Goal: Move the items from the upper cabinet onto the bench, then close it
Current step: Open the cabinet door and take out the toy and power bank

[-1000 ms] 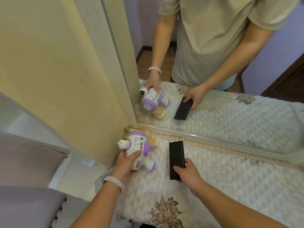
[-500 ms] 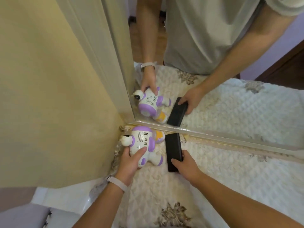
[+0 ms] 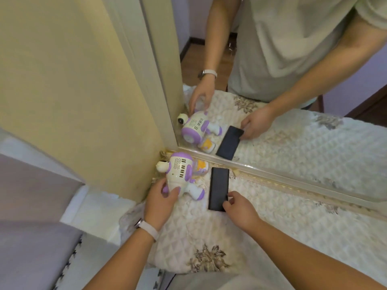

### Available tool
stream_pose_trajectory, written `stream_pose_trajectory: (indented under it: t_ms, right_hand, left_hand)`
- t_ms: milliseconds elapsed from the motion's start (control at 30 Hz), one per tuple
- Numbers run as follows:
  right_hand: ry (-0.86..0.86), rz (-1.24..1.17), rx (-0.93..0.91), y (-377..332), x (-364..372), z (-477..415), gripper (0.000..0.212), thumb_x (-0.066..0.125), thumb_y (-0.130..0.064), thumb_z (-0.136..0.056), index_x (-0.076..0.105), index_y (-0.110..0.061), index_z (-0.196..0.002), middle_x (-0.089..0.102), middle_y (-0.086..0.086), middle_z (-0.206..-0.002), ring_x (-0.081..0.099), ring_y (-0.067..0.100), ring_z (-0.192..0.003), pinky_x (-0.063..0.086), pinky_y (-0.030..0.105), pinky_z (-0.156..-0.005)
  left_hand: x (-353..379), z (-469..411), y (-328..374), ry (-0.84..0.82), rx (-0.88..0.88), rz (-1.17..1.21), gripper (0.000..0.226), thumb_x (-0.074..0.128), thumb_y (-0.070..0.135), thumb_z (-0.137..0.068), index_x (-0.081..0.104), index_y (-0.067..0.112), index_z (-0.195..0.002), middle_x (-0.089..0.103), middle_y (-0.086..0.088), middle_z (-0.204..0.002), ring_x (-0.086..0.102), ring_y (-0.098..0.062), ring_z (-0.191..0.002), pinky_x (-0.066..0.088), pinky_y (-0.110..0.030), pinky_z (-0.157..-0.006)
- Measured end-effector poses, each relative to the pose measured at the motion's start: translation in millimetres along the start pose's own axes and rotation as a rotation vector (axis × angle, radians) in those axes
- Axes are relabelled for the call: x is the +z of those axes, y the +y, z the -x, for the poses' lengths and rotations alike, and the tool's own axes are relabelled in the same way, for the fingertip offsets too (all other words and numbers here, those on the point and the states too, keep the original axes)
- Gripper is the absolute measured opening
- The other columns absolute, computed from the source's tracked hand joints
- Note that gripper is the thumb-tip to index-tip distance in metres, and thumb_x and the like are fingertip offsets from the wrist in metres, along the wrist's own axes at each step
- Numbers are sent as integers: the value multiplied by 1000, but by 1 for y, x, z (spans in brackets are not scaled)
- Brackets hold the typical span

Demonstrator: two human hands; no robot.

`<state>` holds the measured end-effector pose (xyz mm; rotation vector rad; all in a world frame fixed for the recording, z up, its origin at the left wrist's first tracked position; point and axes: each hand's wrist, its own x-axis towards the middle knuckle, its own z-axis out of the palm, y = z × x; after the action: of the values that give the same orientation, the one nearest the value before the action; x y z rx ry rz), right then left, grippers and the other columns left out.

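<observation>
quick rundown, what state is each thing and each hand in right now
toy robot: lying on the quilted cover, by the mirror
left hand: gripping the toy robot
black box: lying flat on the cover
right hand: fingertips on the black box

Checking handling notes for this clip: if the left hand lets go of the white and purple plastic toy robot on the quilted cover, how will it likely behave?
The white and purple plastic toy robot lies on its side, so it probably stays put. Its rounded head and limbs could let it rock slightly on the soft quilted cover. The hard shell looks rigid and fairly light, since the left hand manages it alone.
</observation>
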<state>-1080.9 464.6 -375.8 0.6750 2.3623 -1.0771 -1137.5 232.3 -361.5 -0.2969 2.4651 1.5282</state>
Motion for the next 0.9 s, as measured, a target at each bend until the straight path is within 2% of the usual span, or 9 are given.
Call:
stream_pose_trajectory:
  t_ms: [33,100,200,300,433,633,800,900]
  right_hand:
    - [0,12,-42,-1,-3,5,42,50,-30,-95,50,-14,-134,61,-4,-95,60,14,-84,48,30,-73]
    - [-5,67,-139,0,-9,17,46,49,-34,-96,48,-15,-138,61,0,-115,60,17,-99,49,31,-84]
    - [20,193,-313,4,-18,37,48,48,-40,-97,48,-18,-140,52,1,-137,53,18,-120,44,30,-96]
    - [39,312,-495,7,-28,58,49,44,-44,-98,47,-20,-140,50,-1,-138,48,17,-123,43,31,-98]
    - [60,411,-719,11,-38,84,44,43,-43,-97,51,-20,-134,52,-2,-130,47,19,-119,45,34,-93]
    - [62,462,-934,12,-44,113,47,45,-44,-96,52,-19,-135,54,-2,-131,49,21,-117,45,37,-93]
    - [49,534,-1086,-3,-38,134,45,47,-43,-96,53,-20,-134,55,0,-131,49,23,-119,44,38,-92]
    - [7,594,-1178,-16,-24,152,44,47,-43,-94,59,-16,-127,60,4,-123,54,28,-111,47,41,-85]
  left_hand:
    - [-3,10,1,17,18,-36,16,70,34,-80,63,36,-95,69,-1,-94,64,-9,-86,52,-32,-77]
    - [-9,30,3,45,73,-148,24,64,47,-79,62,37,-102,68,5,-106,62,-12,-98,50,-34,-84]
    - [-12,67,14,113,217,-318,37,59,43,-84,63,28,-117,65,9,-117,60,-12,-109,49,-33,-90]
    - [-10,104,26,164,276,-504,49,50,49,-84,64,21,-122,64,3,-122,59,-18,-113,48,-35,-93]
    - [-6,149,35,226,278,-722,52,46,53,-86,64,23,-124,63,3,-126,56,-20,-117,41,-39,-98]
    - [-9,206,34,304,226,-779,50,50,49,-88,64,19,-124,61,-2,-128,55,-25,-120,44,-44,-100]
    - [-23,253,35,386,157,-835,45,56,42,-93,57,22,-133,56,0,-137,48,-22,-129,36,-42,-104]
    - [-38,280,29,426,119,-861,46,55,43,-93,55,22,-135,55,0,-138,46,-23,-129,35,-43,-105]
